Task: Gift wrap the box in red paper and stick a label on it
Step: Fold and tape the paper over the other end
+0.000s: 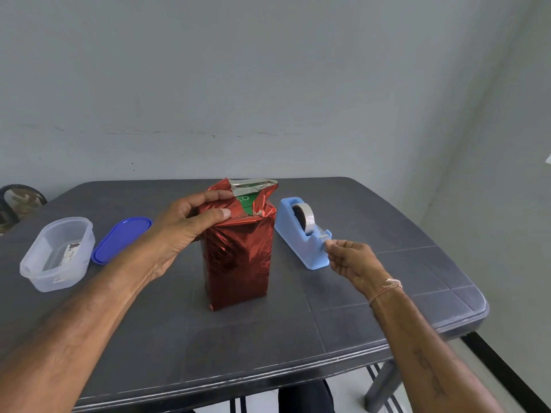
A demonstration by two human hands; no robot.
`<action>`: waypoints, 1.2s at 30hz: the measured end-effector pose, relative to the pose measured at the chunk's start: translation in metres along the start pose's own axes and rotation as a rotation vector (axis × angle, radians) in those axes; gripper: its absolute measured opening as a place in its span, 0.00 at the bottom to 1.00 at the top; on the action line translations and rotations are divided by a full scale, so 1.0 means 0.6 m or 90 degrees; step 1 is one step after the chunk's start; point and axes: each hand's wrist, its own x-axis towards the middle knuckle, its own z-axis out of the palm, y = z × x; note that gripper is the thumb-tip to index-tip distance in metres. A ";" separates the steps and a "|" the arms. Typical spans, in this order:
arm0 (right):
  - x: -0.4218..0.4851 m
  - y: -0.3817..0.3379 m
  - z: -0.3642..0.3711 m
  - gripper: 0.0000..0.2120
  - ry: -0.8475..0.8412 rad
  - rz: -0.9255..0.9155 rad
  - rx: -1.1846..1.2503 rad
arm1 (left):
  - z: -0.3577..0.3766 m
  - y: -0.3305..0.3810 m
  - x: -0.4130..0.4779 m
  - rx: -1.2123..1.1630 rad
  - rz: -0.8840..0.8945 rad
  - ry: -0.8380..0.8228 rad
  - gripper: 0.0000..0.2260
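A tall box wrapped in shiny red paper (238, 263) stands upright at the middle of the dark table (298, 338). Its top is still open, showing the green box (247, 204) and the paper's silver underside. My left hand (185, 228) grips the folded red paper at the box's top left edge, thumb on the flap. My right hand (351, 257) pinches the free end of the clear tape at the cutter of the light blue tape dispenser (301, 234), which sits just right of the box.
A clear plastic container (56, 254) holding a small printed label card stands at the left, with its blue lid (120, 239) lying beside it. The table's right edge and corner are near the dispenser. A grey wall rises behind the table.
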 end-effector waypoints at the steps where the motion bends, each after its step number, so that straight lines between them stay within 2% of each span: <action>1: 0.000 0.002 -0.001 0.10 0.000 0.002 0.016 | 0.000 0.000 0.000 0.000 -0.001 0.000 0.13; 8: -0.002 0.011 0.004 0.12 -0.011 0.024 0.062 | 0.000 0.002 -0.001 0.000 -0.006 -0.001 0.13; 12: 0.001 0.024 0.014 0.14 0.003 0.050 0.138 | 0.000 0.002 -0.002 -0.008 -0.005 0.000 0.13; 21: 0.002 0.051 0.025 0.15 0.007 0.032 0.227 | 0.000 0.001 -0.001 -0.008 -0.002 0.002 0.13; 26: 0.004 0.064 0.022 0.15 0.004 -0.026 0.214 | 0.001 0.001 -0.001 -0.006 -0.003 0.006 0.13; 32: 0.001 0.064 0.039 0.08 0.075 -0.058 0.152 | 0.000 -0.001 0.001 -0.005 -0.005 0.004 0.13; 36: 0.007 0.071 0.047 0.08 0.130 -0.052 0.091 | -0.001 -0.002 0.000 -0.014 0.002 -0.003 0.13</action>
